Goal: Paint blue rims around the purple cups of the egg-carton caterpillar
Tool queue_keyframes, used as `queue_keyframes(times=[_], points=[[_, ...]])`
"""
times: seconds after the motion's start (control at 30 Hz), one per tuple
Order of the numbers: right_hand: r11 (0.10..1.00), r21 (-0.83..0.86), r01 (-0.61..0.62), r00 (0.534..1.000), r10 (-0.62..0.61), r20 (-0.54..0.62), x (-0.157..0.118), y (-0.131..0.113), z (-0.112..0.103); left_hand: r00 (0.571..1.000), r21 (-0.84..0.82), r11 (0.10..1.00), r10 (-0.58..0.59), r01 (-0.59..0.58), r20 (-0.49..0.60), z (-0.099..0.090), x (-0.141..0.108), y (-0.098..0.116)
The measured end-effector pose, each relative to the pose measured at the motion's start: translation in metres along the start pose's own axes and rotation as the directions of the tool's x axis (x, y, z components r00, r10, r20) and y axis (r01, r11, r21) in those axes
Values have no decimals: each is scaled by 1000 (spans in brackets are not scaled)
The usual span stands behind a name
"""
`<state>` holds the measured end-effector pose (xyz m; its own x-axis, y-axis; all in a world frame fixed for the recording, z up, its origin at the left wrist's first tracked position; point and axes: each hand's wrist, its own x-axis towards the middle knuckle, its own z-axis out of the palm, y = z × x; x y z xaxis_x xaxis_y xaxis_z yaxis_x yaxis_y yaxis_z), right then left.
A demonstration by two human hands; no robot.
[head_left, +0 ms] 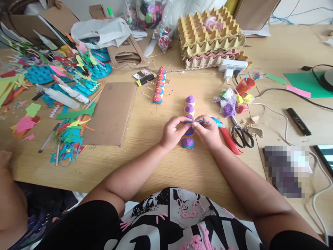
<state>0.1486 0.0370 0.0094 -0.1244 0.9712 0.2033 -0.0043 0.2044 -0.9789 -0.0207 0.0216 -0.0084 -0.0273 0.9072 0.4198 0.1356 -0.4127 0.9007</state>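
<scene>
My left hand (174,131) and my right hand (208,132) meet over the table, each pinching a thin blue strip (192,121) that looks like modelling clay. Partly hidden beneath them lies a row of egg-carton cups (187,142) running away from me. Purple clay caps the cups, with blue around the nearer ones and pale yellow on the farther ones. Just past my right hand lie a blue wrapped packet (216,121) and a red-handled tool (231,140). Farther off stands a similar row in red and blue (159,85), with smiling faces and pins sticking out sideways.
Black scissors (242,136), clay packets (229,108) and a marker (299,121) lie to the right. A cardboard sheet (111,113), paper scraps (70,139) and glue bottles (61,97) are leftward. Egg trays (210,38) are stacked behind. Another person's arm (11,198) rests at the left edge.
</scene>
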Motion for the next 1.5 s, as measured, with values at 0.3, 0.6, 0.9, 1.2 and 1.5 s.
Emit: queue_keyframes(times=[0.3, 0.6, 0.9, 1.2, 1.5], points=[[992, 113, -51, 997, 43, 71, 1, 3, -6, 997, -48, 996, -71, 70, -33, -1, 2, -6], [1000, -4, 12, 1000, -13, -26, 2, -5, -7, 995, -76, 993, -98, 96, -21, -3, 3, 0], [987, -154, 47, 999, -47, 5, 2, -17, -6, 991, -47, 990, -133, 131, -31, -3, 3, 5], [990, -140, 12, 999, -17, -35, 3, -15, -7, 995, -148, 986, -90, 84, -36, 1, 4, 1], [999, -6, -45, 998, 45, -43, 5, -11, -5, 991, -202, 973, -123, 111, -46, 0, 7, 0]])
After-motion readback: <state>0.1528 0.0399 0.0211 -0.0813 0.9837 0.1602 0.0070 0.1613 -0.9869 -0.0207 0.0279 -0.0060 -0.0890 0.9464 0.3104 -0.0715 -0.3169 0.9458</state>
